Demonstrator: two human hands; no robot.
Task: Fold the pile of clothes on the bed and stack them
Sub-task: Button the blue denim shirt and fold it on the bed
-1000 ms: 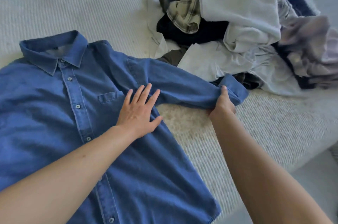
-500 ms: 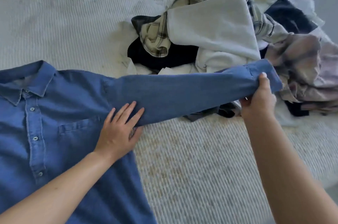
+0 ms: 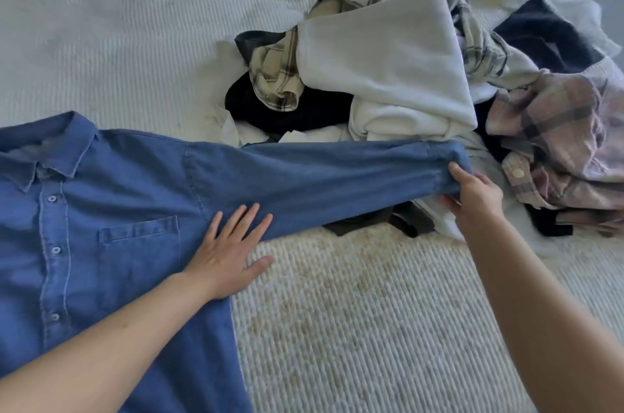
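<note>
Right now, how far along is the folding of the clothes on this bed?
Barely started. Done: the denim shirt lies buttoned and face up on the bed; no folded stack is in view. In hand: the left hand presses flat by the armpit while the right hand grips the sleeve cuff, stretched out sideways. Left: folding this shirt, then the whole pile of clothes.

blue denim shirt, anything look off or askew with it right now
Nothing damaged. The blue denim button-up shirt lies flat, buttoned, on the white ribbed bedspread. The left hand presses its side; the right hand holds the cuff, stretching the sleeve.
</note>
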